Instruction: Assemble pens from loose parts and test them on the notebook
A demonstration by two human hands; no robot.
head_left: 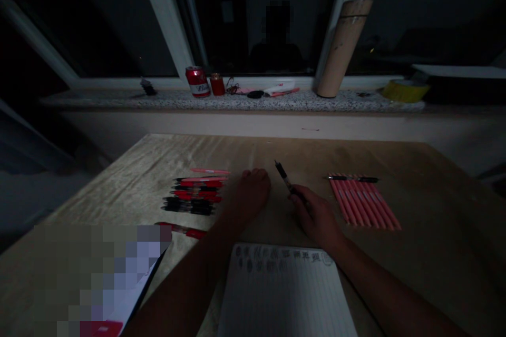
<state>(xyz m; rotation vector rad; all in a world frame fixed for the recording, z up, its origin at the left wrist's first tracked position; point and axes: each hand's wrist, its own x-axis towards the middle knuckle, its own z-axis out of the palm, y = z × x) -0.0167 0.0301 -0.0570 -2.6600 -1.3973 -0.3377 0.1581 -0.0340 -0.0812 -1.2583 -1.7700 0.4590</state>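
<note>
My right hand (316, 216) is closed around a black pen (285, 177) whose tip points up and away from me. My left hand (248, 195) rests on the wooden table (435, 210), fingers curled under, next to a pile of red and black pens (195, 195); whether it holds anything is hidden. A row of several pink pens (366, 202) lies to the right of my right hand, with one black pen (351, 179) across its far end. A lined notebook (282, 295) with scribbles along its top lies in front of me between my arms.
One red pen (184, 230) lies near the left, by a blurred paper or box (98, 274). On the stone window sill (237, 100) stand a red can (197, 81), a small red jar (217, 84), a cardboard tube (342, 47) and a yellow tape roll (403, 89).
</note>
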